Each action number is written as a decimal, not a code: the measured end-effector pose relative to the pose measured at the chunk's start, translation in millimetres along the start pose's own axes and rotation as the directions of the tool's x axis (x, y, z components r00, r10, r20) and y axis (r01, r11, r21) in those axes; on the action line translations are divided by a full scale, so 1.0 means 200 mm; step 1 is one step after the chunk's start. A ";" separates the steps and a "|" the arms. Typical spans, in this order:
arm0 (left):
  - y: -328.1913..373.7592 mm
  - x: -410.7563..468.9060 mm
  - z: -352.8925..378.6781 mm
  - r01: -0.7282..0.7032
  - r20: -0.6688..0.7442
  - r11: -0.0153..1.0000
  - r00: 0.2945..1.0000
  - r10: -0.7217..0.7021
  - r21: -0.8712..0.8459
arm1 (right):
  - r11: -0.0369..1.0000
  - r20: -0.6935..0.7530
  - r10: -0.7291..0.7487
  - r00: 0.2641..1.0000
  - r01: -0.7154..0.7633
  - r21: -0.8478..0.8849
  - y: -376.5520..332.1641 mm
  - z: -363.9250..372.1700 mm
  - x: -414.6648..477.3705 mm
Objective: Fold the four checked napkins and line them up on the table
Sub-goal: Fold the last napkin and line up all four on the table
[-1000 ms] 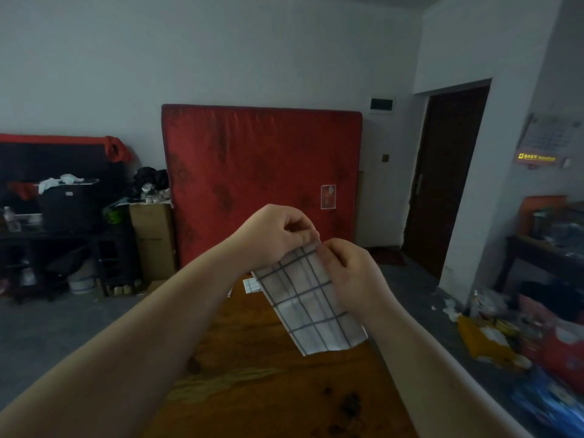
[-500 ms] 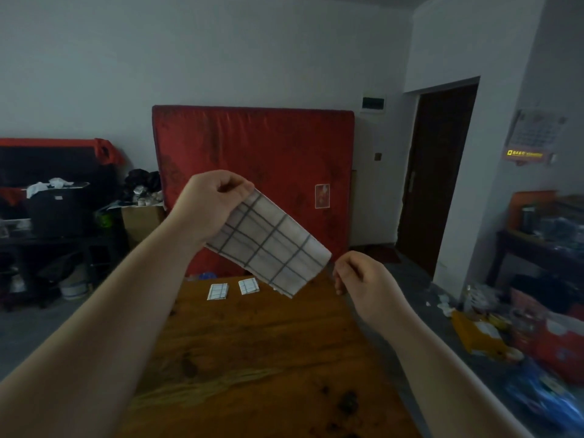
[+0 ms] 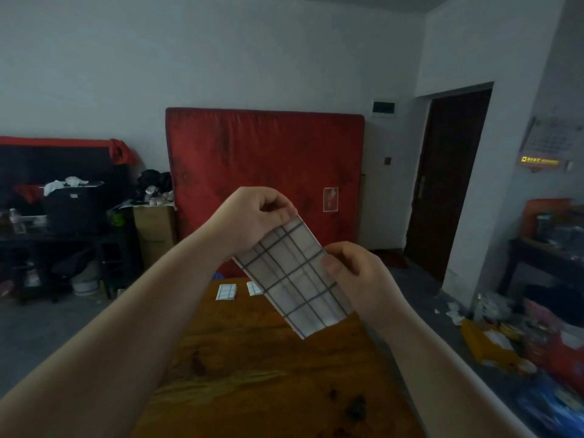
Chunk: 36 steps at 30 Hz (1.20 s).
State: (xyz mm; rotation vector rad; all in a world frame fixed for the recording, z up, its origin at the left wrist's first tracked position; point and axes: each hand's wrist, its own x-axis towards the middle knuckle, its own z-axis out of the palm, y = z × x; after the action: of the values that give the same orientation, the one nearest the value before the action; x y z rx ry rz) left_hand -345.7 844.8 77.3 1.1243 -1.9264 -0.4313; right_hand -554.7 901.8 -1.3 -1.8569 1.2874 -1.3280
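Note:
A white checked napkin (image 3: 294, 279), folded into a long strip, hangs in the air above the wooden table (image 3: 268, 368). My left hand (image 3: 252, 216) pinches its top end. My right hand (image 3: 354, 276) pinches its right edge near the middle. Two small folded checked napkins lie side by side at the table's far end: one (image 3: 226, 292) in full view, the other (image 3: 253, 288) partly hidden behind the held napkin.
A red mattress (image 3: 265, 172) leans on the far wall behind the table. A cardboard box (image 3: 155, 235) and dark shelving with clutter stand at the left. A dark doorway (image 3: 442, 184) and piled bags on the floor are at the right.
My right hand, which had let go half a second ago, has come back and taken hold of the napkin's right edge. My left hand has lowered and moved right with the napkin.

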 end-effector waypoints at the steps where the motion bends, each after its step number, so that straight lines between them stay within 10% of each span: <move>1: 0.00 0.00 0.01 0.000 0.008 1.000 1.000 0.000 0.001 | 1.000 0.022 0.006 1.000 -0.007 0.012 -0.01 0.00 0.00; 14: -0.14 0.00 0.00 0.026 0.010 0.997 1.000 -0.027 0.067 | 0.991 0.047 0.061 0.997 -0.066 0.113 -0.03 0.04 -0.02; 20: -0.27 -0.15 0.09 0.420 0.196 0.846 0.907 -0.374 -0.328 | 0.986 -0.066 0.086 0.994 -0.075 0.150 -0.01 0.05 -0.02; 27: -0.15 -0.28 0.16 -0.046 0.205 0.998 0.978 0.039 0.030 | 0.991 -0.137 0.088 0.987 -0.072 0.115 0.00 0.08 0.01; 36: -0.15 -0.27 0.20 -0.093 0.077 0.990 0.993 0.085 0.108 | 0.995 -0.094 0.002 0.996 -0.011 -0.101 0.00 0.11 -0.01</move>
State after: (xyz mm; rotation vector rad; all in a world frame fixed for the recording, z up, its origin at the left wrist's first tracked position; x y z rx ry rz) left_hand -348.9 870.1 7.1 1.1018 -2.0769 -0.3231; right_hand -535.3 901.0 -10.5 -1.8760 1.4322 -1.3847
